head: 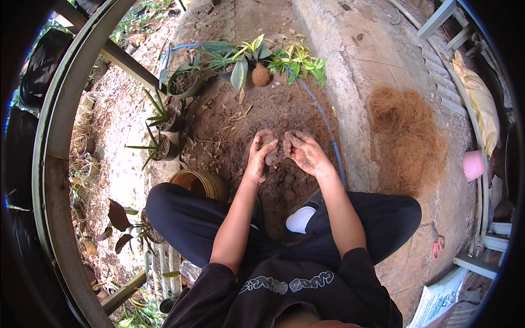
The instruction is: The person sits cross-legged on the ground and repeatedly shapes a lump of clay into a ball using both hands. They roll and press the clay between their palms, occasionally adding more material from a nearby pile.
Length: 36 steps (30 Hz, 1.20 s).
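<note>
My left hand (261, 153), coated in mud, curls around a clump of wet soil (271, 158). Just to its right, my right hand (303, 151) is muddy too, its fingers bent inward towards the clump; whether anything lies inside them cannot be told. Below both hands spreads loose dark soil (287, 180) between my feet. Beyond them a round ball wrapped in brown fibre (261, 75) rests on the ground in front of potted plants. On the concrete to the right lies a heap of coconut fibre (410, 139).
A yellowish bucket (215, 184) stands by my left knee. Potted plants (166, 145) line the left side. A blue hose (324, 117) curves along the right edge of the soil. Red-handled scissors (438, 246) and a pink pot (473, 165) are at the far right.
</note>
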### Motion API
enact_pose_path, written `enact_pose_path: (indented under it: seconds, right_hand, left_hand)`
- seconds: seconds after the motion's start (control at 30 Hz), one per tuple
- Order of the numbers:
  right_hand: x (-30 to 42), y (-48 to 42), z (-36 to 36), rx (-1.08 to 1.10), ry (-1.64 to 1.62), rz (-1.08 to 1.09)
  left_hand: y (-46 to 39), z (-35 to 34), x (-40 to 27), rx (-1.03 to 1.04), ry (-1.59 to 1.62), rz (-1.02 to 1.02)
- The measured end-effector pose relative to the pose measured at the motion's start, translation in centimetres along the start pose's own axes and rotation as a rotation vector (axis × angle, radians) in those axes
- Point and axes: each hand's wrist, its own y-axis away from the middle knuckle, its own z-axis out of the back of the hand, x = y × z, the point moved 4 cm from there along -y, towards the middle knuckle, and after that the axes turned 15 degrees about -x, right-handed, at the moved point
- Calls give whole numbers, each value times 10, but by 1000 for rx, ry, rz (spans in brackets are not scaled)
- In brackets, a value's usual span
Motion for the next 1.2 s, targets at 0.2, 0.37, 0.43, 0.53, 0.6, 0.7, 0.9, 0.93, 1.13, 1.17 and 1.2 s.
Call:
enact_pose_path:
  seconds: [0.2, 0.37, 0.43, 0.53, 0.6, 0.7, 0.9, 0.93, 1.13, 1.17, 1.2]
  right_hand:
    - [4, 5, -2, 61, 199, -22]
    - [13, 17, -2, 27, 375, -7]
    - [25, 19, -6, -171, 526, 153]
    - [23, 8, -7, -181, 591, 394]
    - [24, 16, -23, -158, 810, 644]
    - [11, 14, -25, -43, 799, 640]
    - [-3, 24, -48, -114, 950, 1022]
    - [-8, 21, -42, -132, 1073, 1033]
    - [-14, 26, -42, -152, 998, 1137]
    - [-15, 31, -42, -183, 941, 1176]
    - [-20, 31, -37, -184, 997, 1131]
  left_hand:
    - [-9, 10, 9, -79, -14, -62]
    - [-33, 49, -4, -280, 191, -29]
    - [-25, 39, -17, -252, 157, -25]
    - [-5, 8, -18, -120, 103, -48]
    - [-2, -1, -16, -127, 38, -42]
    - [0, -3, -8, -26, 41, 3]
    - [-2, -5, 14, 40, 35, -26]
    - [5, -14, 12, 38, 133, 89]
    - [6, -9, 18, 17, 135, 57]
    - [7, -8, 19, 9, 169, 64]
    - [14, -15, 11, 9, 187, 90]
